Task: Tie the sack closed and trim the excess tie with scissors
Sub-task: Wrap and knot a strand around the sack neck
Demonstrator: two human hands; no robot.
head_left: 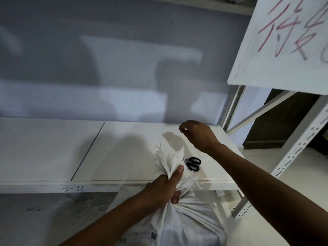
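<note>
A white woven sack (179, 226) stands in front of the shelf, its frayed mouth (170, 157) gathered into a bunch. My left hand (165, 189) grips the gathered neck, thumb pointing up along it. My right hand (195, 134) hovers over the back right of the shelf with thumb and fingertips pinched together. They seem to pinch a thin white tie (173, 145), which shows only as a faint line running down toward the sack. Black-handled scissors (193, 164) lie on the shelf just right of the frayed mouth, their blades hidden behind it.
The white shelf board (53, 148) runs from the left to a perforated metal upright (292, 155) on the right. A white sign with red writing (284, 38) hangs at the upper right. A grey wall stands behind.
</note>
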